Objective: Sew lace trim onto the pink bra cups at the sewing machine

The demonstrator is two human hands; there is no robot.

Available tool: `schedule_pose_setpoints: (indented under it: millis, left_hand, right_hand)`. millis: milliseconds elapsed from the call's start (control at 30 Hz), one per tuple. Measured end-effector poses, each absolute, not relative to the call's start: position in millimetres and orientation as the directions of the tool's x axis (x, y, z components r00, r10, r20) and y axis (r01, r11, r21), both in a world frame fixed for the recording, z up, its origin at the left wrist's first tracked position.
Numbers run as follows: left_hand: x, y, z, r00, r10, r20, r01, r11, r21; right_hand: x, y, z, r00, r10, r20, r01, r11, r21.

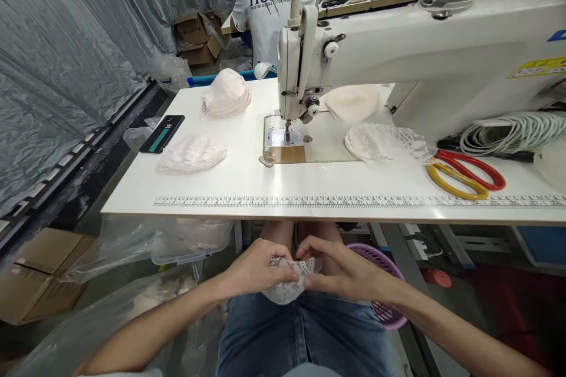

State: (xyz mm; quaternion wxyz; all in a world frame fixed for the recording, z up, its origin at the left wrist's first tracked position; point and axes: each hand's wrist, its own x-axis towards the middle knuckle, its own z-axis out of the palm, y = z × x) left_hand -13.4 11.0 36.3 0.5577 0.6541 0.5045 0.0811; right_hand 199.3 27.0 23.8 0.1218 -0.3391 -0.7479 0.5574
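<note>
Over my lap, below the table's front edge, a white lace piece (285, 293) is held between both hands. My left hand (265, 269) pinches its left side with thumb and fingers. On the other side my right hand (332, 268) grips its right edge, fingers bent. On the table above stands a white sewing machine (294, 65), its presser foot over the metal plate. A flat white lace piece (192, 155) lies at the left, and a pile of pale pink moulded cups (227, 93) sits behind it. More white lace (382, 142) rests right of the needle.
Scissors with red and yellow handles (466, 174) lie at the right, beside a coil of pale cord (515, 134). A phone (162, 134) lies near the table's left edge. A purple basket (389, 321) stands below, right of my legs. Ahead sits another person (272, 12).
</note>
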Motion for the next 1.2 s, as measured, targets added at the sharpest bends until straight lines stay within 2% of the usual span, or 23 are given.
schedule_pose_setpoints:
  millis: [167, 500, 600, 767, 867, 933, 1000, 1100, 1200]
  left_hand:
    - [-18.0, 11.4, 36.3, 0.418, 0.803, -0.426, 0.572, 0.132, 0.810]
    - [-34.9, 12.4, 45.5, 0.358, 0.837, -0.413, 0.519, 0.189, 0.834]
    - [-44.0, 21.6, 71.1, 0.338, 0.867, -0.367, 0.598, 0.103, 0.795]
    - [-53.6, 100.7, 128.7, 0.452, 0.864, -0.221, 0.728, -0.214, 0.651]
    - [-49.3, 176.3, 138.3, 0.567, 0.795, -0.215, 0.723, -0.356, 0.591]
    - [-44.2, 222.3, 129.3, 0.602, 0.761, -0.243, 0.717, -0.380, 0.584]
    - [-38.8, 254.7, 113.1, 0.607, 0.755, -0.248, 0.717, -0.386, 0.580]
    - [-32.6, 274.6, 91.8, 0.625, 0.733, -0.269, 0.706, -0.384, 0.595]
    - [-29.3, 276.6, 86.8, 0.650, 0.699, -0.300, 0.694, -0.383, 0.610]
  right_hand:
    - [190.1, 32.8, 14.7, -0.693, 0.675, -0.253, 0.392, 0.059, -0.918]
    - [186.8, 38.2, 18.7, -0.686, 0.687, -0.239, 0.378, 0.056, -0.924]
    - [178.0, 42.4, 33.4, -0.696, 0.684, -0.217, 0.367, 0.080, -0.927]
    - [155.5, 89.6, 69.4, -0.691, 0.719, -0.077, 0.330, 0.219, -0.918]
    - [151.5, 142.1, 73.4, -0.616, 0.788, -0.009, 0.485, 0.371, -0.792]
    - [158.0, 174.3, 68.5, -0.551, 0.833, 0.056, 0.580, 0.430, -0.692]
    - [170.2, 195.7, 61.2, -0.525, 0.845, 0.100, 0.615, 0.458, -0.643]
    - [188.3, 206.9, 51.3, -0.564, 0.797, 0.217, 0.625, 0.584, -0.518]
    - [195.0, 207.9, 43.1, -0.669, 0.649, 0.363, 0.565, 0.761, -0.319]
